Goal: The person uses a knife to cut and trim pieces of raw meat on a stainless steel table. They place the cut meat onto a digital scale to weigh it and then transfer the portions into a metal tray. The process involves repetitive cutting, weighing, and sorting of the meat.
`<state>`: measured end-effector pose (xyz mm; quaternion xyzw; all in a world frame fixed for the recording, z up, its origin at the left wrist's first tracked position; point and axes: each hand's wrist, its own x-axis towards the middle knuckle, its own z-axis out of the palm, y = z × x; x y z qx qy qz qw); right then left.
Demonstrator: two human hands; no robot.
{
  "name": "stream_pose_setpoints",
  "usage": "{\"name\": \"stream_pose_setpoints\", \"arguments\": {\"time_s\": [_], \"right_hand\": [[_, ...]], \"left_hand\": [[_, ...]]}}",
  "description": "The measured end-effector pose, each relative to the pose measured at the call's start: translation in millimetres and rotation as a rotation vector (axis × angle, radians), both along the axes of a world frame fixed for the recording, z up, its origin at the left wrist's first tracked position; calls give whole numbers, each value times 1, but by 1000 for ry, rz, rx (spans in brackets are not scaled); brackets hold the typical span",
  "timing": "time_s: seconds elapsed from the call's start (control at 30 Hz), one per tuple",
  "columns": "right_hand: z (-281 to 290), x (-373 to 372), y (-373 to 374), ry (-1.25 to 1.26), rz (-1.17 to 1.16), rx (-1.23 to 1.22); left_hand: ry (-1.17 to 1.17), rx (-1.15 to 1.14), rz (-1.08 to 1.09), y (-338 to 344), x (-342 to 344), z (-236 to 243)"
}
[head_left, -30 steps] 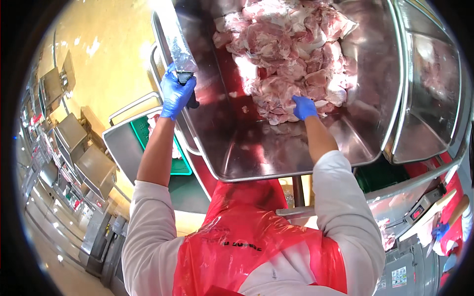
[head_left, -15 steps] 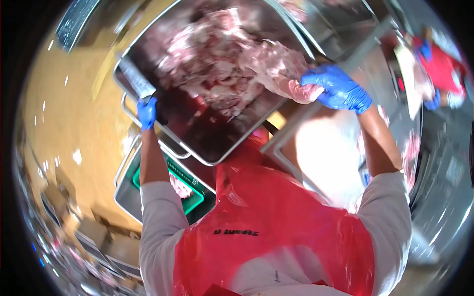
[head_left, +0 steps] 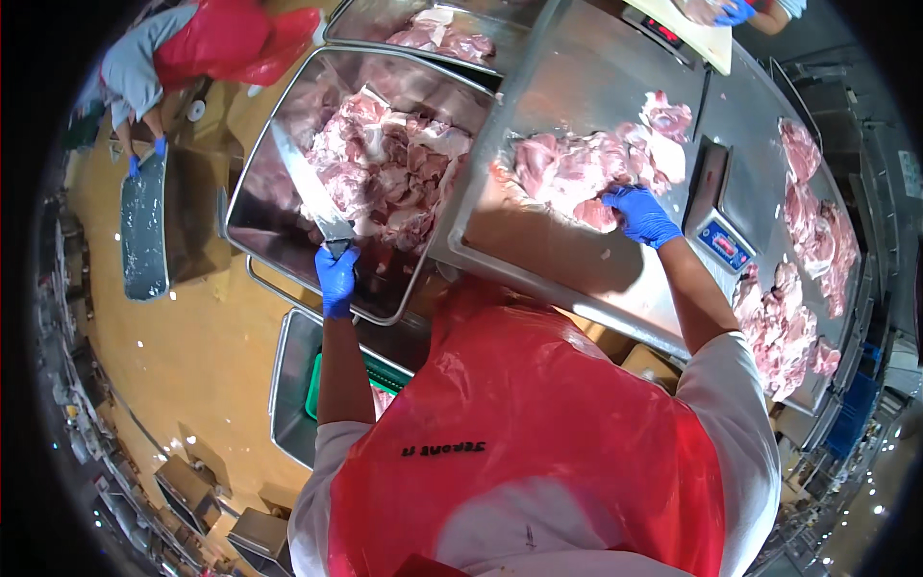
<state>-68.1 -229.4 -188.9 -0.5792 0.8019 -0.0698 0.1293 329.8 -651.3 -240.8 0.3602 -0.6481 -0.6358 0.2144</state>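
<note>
My left hand [head_left: 336, 284], in a blue glove, grips the dark handle of a large knife [head_left: 306, 183], its blade angled up over a steel bin [head_left: 258, 202] heaped with pale pink raw meat [head_left: 399, 173]. On the steel table [head_left: 538, 264] to the right, my right hand [head_left: 642, 216], also gloved, has its fingers curled onto a piece of meat [head_left: 577, 173] lying flattened among other pieces. A scale with a blue display [head_left: 721, 240] sits just right of that hand, and more meat [head_left: 788, 346] lies along the table's right side.
A co-worker [head_left: 192, 53] at upper left handles a grey bin [head_left: 144, 231] on the floor. Another person's hand [head_left: 735, 12] is by a cutting board [head_left: 711, 38] at the top. A second meat bin [head_left: 356, 27] and a green crate [head_left: 315, 385] flank the main bin.
My view has turned toward the table. My right hand has lifted meat from the bin and brought it rightward onto the table. My left hand still holds the knife.
</note>
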Motion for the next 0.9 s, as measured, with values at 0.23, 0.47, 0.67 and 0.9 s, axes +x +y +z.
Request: {"name": "stream_pose_setpoints", "arguments": {"time_s": [0.23,0.47,0.67,0.9], "right_hand": [[33,23,22,-160,-559,-160],[-32,98,-4,246,-143,-76],[-31,104,7,453,-202,-27],[-56,117,-40,318,88,169]], "left_hand": [[-163,-64,-212,90,-9,56],[-263,-19,-439,199,-57,84],[-259,-93,-510,225,-74,80],[-253,-96,-492,210,-92,73]]}}
